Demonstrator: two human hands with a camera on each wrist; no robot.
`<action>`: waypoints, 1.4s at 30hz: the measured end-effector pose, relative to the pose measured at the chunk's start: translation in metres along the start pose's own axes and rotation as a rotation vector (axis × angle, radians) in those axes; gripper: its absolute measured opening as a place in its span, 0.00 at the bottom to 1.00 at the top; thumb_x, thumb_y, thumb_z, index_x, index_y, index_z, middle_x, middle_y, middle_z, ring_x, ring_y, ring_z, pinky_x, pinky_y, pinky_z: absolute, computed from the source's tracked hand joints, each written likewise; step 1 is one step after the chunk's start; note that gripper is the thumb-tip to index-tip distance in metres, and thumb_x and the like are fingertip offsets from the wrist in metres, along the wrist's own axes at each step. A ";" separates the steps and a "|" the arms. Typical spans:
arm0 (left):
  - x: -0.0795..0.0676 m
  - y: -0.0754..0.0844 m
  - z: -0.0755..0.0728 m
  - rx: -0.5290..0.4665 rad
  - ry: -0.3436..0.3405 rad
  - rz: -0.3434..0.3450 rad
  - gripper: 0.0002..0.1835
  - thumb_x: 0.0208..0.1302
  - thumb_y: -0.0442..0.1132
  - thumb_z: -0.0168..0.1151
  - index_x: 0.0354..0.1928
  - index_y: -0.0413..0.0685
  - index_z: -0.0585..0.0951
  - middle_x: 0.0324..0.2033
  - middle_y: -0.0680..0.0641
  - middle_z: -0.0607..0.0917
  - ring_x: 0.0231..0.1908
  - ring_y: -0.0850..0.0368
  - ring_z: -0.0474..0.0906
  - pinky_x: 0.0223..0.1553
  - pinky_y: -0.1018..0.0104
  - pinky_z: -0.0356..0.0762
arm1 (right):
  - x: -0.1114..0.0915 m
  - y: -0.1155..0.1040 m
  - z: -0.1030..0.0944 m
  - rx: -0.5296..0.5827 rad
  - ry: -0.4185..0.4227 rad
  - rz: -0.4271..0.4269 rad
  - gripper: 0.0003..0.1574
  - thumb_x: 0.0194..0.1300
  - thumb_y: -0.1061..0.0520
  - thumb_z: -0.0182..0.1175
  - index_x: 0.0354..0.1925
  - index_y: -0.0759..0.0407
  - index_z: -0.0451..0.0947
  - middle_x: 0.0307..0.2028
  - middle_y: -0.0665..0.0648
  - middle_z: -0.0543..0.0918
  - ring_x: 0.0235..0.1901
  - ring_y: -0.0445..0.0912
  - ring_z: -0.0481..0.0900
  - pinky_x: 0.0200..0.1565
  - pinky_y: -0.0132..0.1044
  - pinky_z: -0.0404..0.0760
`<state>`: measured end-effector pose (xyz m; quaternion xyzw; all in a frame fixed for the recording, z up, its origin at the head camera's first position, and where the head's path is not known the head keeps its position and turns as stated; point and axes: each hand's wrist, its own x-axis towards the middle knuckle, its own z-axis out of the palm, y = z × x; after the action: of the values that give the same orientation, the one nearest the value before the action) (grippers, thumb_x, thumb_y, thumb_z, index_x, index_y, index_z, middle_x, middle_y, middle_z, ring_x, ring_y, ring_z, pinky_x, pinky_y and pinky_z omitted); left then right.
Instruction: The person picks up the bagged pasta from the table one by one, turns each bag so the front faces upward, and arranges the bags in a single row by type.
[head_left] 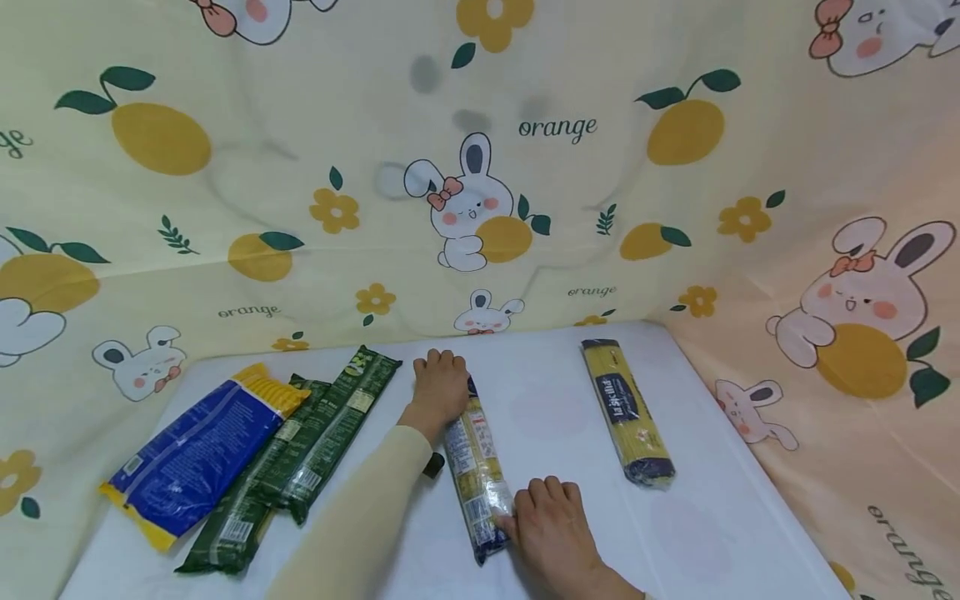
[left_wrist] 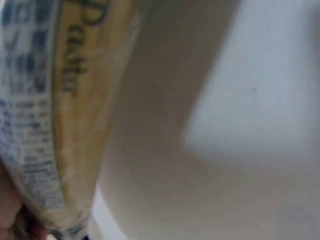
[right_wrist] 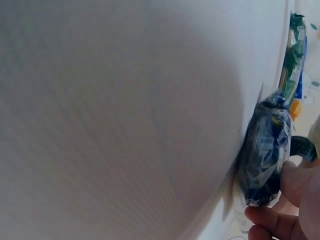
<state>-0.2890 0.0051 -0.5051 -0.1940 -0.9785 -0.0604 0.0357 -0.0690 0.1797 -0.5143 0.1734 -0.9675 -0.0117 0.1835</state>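
A long clear packet of spaghetti (head_left: 474, 462) with dark blue ends lies on the white table in the head view, its printed back label facing up. My left hand (head_left: 441, 390) grips its far end, fingers curled over it. At the near end my right hand (head_left: 553, 525) pinches the right-hand corner, thumb on top. The right wrist view shows the packet's crinkled blue end (right_wrist: 265, 155) with thumb and fingertips at its edge. In the left wrist view the packet's label (left_wrist: 30, 110) appears close and blurred, with part of the left hand at lower left.
Another spaghetti packet (head_left: 626, 408) lies to the right on the table (head_left: 540, 442), blue label up. On the left, two dark green packets (head_left: 333, 433) overlap each other, beside a blue and yellow packet (head_left: 202, 454). A patterned cloth (head_left: 360, 142) hangs behind the table.
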 end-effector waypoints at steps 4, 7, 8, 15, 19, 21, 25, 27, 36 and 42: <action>-0.002 -0.008 -0.015 -0.035 0.250 0.070 0.12 0.83 0.40 0.51 0.43 0.39 0.77 0.41 0.40 0.75 0.42 0.43 0.63 0.46 0.47 0.59 | 0.007 0.001 0.001 0.012 0.051 -0.009 0.32 0.64 0.31 0.69 0.25 0.53 0.70 0.24 0.49 0.67 0.30 0.46 0.67 0.39 0.44 0.67; -0.002 -0.010 -0.029 -0.051 0.437 0.141 0.11 0.82 0.39 0.52 0.40 0.39 0.76 0.40 0.40 0.76 0.39 0.44 0.62 0.44 0.48 0.58 | 0.010 0.003 0.004 0.026 0.084 -0.009 0.32 0.64 0.32 0.70 0.25 0.52 0.69 0.24 0.49 0.66 0.29 0.46 0.65 0.38 0.44 0.67; -0.002 -0.010 -0.034 -0.049 0.471 0.157 0.12 0.83 0.39 0.51 0.40 0.39 0.75 0.41 0.40 0.76 0.40 0.44 0.62 0.44 0.49 0.57 | 0.011 0.004 0.005 0.031 0.100 -0.010 0.32 0.63 0.33 0.71 0.25 0.52 0.68 0.24 0.49 0.66 0.29 0.46 0.65 0.38 0.44 0.67; -0.001 -0.001 -0.064 -0.098 0.593 0.218 0.11 0.84 0.40 0.50 0.45 0.40 0.77 0.45 0.40 0.77 0.43 0.42 0.66 0.48 0.45 0.61 | 0.015 0.012 0.011 0.076 0.061 0.043 0.31 0.63 0.35 0.72 0.24 0.52 0.69 0.25 0.49 0.68 0.30 0.46 0.65 0.38 0.45 0.67; -0.005 0.004 -0.070 -0.109 0.623 0.218 0.09 0.82 0.40 0.53 0.45 0.41 0.77 0.45 0.41 0.78 0.45 0.42 0.68 0.49 0.44 0.62 | 0.019 0.009 0.009 0.177 -0.041 0.088 0.27 0.67 0.38 0.70 0.25 0.52 0.71 0.26 0.48 0.69 0.31 0.45 0.66 0.39 0.45 0.68; -0.007 0.007 -0.075 -0.113 0.607 0.206 0.09 0.82 0.40 0.52 0.45 0.41 0.76 0.46 0.41 0.78 0.46 0.42 0.68 0.50 0.45 0.62 | 0.022 0.006 0.008 0.227 -0.081 0.107 0.25 0.69 0.40 0.69 0.26 0.53 0.72 0.26 0.48 0.69 0.32 0.45 0.66 0.39 0.45 0.68; -0.010 0.015 -0.088 -0.127 0.626 0.199 0.09 0.83 0.41 0.51 0.46 0.42 0.76 0.47 0.42 0.77 0.47 0.43 0.68 0.49 0.46 0.61 | 0.027 0.006 0.008 0.231 -0.061 0.101 0.25 0.68 0.43 0.70 0.26 0.54 0.71 0.27 0.49 0.69 0.32 0.46 0.66 0.40 0.44 0.68; -0.010 0.019 -0.096 -0.128 0.664 0.204 0.10 0.83 0.41 0.51 0.47 0.42 0.77 0.47 0.42 0.77 0.47 0.43 0.68 0.49 0.46 0.61 | 0.030 0.009 0.008 0.194 -0.006 0.084 0.24 0.67 0.45 0.72 0.27 0.56 0.72 0.27 0.50 0.69 0.33 0.47 0.67 0.41 0.45 0.69; -0.019 0.036 -0.122 0.007 0.703 0.154 0.10 0.79 0.39 0.56 0.40 0.41 0.81 0.42 0.42 0.80 0.44 0.42 0.71 0.46 0.48 0.63 | 0.033 0.013 0.014 0.039 0.101 0.038 0.23 0.64 0.47 0.75 0.30 0.62 0.76 0.28 0.56 0.73 0.35 0.53 0.71 0.43 0.48 0.71; -0.026 0.044 -0.136 0.021 0.610 0.031 0.17 0.75 0.50 0.55 0.38 0.44 0.81 0.41 0.43 0.80 0.45 0.43 0.69 0.46 0.48 0.62 | 0.035 0.002 0.013 -0.010 0.095 0.029 0.24 0.63 0.46 0.75 0.30 0.61 0.76 0.27 0.56 0.73 0.34 0.54 0.72 0.43 0.49 0.72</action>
<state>-0.2418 0.0182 -0.3680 -0.1814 -0.9201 -0.1052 0.3307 -0.1051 0.1693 -0.5138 0.1586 -0.9601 -0.0057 0.2303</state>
